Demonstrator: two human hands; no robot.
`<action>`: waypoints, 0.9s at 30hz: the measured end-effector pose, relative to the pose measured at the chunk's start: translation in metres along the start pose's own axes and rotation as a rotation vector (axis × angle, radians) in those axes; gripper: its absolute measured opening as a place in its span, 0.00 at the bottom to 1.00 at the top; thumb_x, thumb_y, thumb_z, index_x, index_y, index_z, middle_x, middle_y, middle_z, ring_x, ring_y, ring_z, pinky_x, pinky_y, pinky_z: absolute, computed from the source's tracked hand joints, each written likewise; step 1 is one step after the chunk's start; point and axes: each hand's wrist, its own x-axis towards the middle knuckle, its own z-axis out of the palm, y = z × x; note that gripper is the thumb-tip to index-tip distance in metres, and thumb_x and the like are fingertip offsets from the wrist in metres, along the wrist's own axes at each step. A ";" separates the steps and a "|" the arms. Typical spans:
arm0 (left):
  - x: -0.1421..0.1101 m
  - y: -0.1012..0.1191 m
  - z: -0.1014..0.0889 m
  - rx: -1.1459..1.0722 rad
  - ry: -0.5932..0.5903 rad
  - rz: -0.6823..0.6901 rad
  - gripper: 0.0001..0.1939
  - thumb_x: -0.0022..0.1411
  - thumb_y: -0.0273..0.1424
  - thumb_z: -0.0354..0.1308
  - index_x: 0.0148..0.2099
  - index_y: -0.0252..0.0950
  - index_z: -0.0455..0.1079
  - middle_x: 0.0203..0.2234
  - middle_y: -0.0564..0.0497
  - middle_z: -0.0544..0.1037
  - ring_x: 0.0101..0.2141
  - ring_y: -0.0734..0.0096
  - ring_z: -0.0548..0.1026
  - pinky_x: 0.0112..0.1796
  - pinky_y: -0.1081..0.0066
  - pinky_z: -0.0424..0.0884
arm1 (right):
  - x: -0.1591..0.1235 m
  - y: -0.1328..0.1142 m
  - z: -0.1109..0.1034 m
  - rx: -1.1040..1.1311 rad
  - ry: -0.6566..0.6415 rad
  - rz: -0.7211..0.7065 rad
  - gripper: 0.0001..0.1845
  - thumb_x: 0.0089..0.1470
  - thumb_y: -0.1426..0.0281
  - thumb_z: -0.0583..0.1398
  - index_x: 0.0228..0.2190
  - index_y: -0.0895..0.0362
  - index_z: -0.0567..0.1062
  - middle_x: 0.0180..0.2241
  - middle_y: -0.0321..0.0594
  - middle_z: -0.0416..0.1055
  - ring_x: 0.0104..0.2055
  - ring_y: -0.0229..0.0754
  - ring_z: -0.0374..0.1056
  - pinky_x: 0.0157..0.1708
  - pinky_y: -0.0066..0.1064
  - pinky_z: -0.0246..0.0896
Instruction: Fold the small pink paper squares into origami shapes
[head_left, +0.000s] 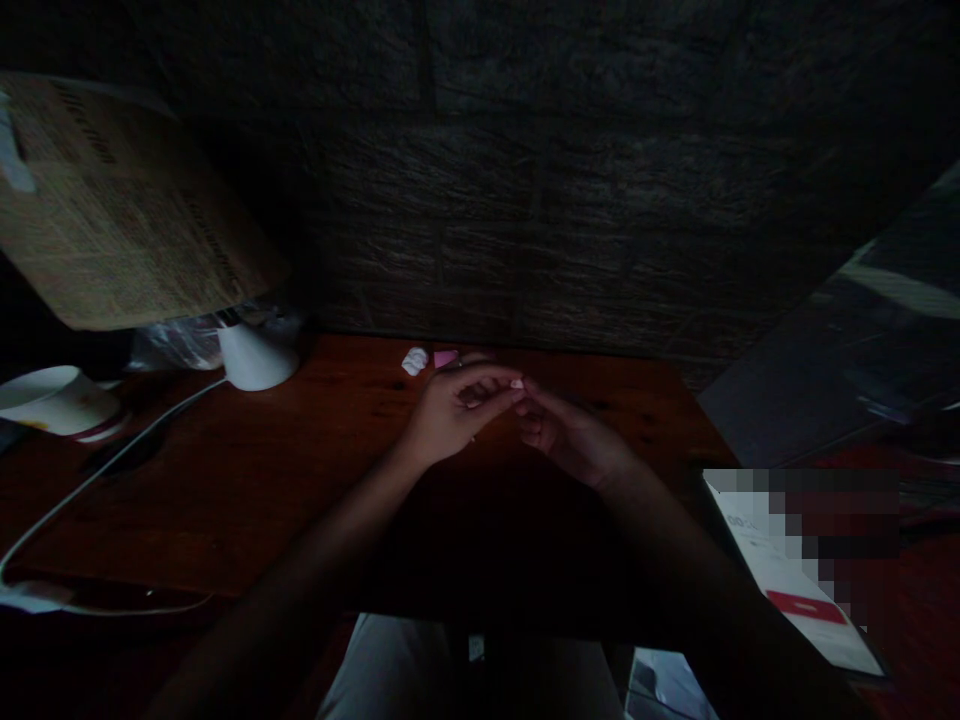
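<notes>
Over the dark wooden table [330, 440], my left hand [454, 410] and my right hand [570, 430] meet at the fingertips. Between them is a small whitish-pink piece [517, 384], too small to name. The left thumb and forefinger pinch it, and the right thumb and fingers close on it from the other side. Just behind the left hand lies a crumpled white lump [414, 361]. A pink piece [445, 358] sits beside the lump, partly hidden by that hand.
A lamp with a newsprint shade [127, 210] and white base [256, 358] stands at left, near a paper cup [60, 400]. A white cable [112, 460] crosses the table's left side. Behind is a dark brick-patterned wall [540, 180]. A lit screen [795, 590] is at lower right.
</notes>
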 end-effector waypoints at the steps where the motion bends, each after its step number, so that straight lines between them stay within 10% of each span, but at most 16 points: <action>1: 0.000 0.000 0.000 0.002 0.002 -0.001 0.07 0.63 0.34 0.67 0.42 0.36 0.80 0.35 0.49 0.81 0.34 0.72 0.80 0.33 0.75 0.76 | 0.000 0.000 0.000 -0.002 -0.006 -0.008 0.19 0.38 0.57 0.78 0.30 0.53 0.82 0.27 0.32 0.77 0.25 0.32 0.66 0.27 0.24 0.60; 27: -0.001 0.000 0.000 0.017 0.004 0.063 0.07 0.61 0.29 0.69 0.43 0.37 0.81 0.36 0.49 0.80 0.35 0.73 0.79 0.33 0.76 0.74 | -0.001 0.003 0.002 0.102 -0.058 0.093 0.14 0.45 0.61 0.75 0.30 0.53 0.80 0.28 0.31 0.76 0.27 0.32 0.65 0.26 0.24 0.59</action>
